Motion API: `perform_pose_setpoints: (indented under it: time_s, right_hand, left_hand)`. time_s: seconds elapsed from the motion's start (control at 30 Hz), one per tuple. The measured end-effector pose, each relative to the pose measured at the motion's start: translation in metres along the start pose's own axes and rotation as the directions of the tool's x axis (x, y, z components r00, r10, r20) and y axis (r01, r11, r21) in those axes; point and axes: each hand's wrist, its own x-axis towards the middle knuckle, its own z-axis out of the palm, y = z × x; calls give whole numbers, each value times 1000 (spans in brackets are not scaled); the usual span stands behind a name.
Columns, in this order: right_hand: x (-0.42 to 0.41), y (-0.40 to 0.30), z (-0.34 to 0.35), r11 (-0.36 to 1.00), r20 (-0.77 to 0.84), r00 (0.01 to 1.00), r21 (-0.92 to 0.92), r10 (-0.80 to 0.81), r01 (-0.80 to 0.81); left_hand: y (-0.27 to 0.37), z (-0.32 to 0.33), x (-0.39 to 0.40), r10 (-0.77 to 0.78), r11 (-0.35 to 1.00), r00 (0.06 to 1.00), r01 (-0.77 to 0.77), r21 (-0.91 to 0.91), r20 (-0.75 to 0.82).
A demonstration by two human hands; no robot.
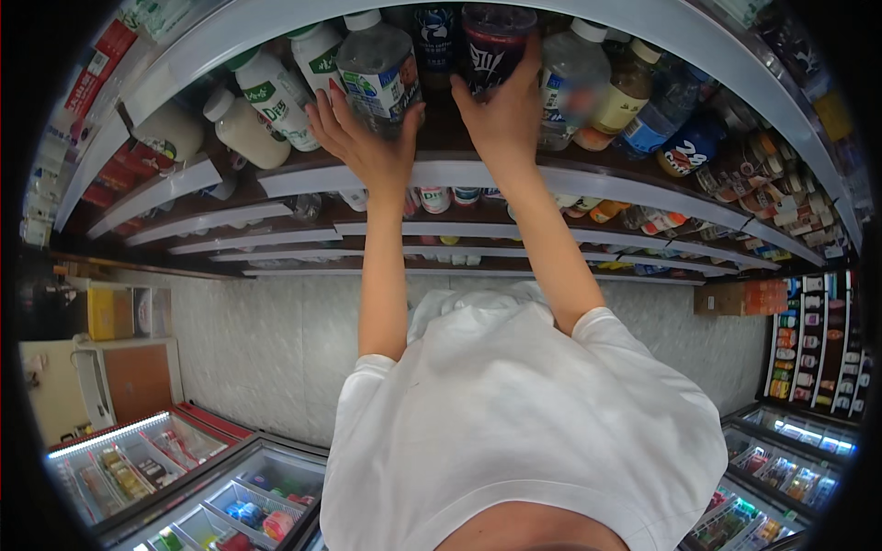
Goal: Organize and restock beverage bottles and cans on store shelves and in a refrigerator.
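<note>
On an upper shelf (441, 172) of a long drinks rack, my left hand (368, 144) is raised against a clear plastic bottle (377, 72) with a white cap, thumb on its right side and fingers spread at its left. My right hand (506, 107) reaches round a dark purple drink cup (493, 45), thumb on the left and fingers at the right side, partly hidden. A dark blue coffee container (436, 41) stands between the two. Left of my left hand are white bottles with green labels (275, 100). Another clear bottle (570, 76) stands just right of my right hand.
More bottles, among them a tan-labelled one (620, 96), line the shelf. Lower shelves (455, 229) hold more goods. Glass-topped freezers (241, 496) stand behind me at both sides. A cardboard box (720, 299) lies on the floor at right, near another drinks rack (813, 344).
</note>
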Motion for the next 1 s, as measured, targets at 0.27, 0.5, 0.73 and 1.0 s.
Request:
perform_pose_setpoints:
  time_s: [0.27,0.5,0.73,1.0]
  right_hand:
    - [15,21,11,956,-176,952,-200,-251,215]
    - [-18,10,-18,993,-119,987,40,-107,112]
    - [-21,20,-21,971,-77,987,186,-140,152]
    - [-18,-1,3,959,-133,952,38,-275,283]
  left_hand:
    - [34,-22,-15,-296,955,942,296,24,158]
    - [44,-20,7,-370,928,899,371,40,235]
    - [34,5,25,-219,947,916,283,-153,337]
    - [-3,-31,24,-459,480,735,678,-557,499]
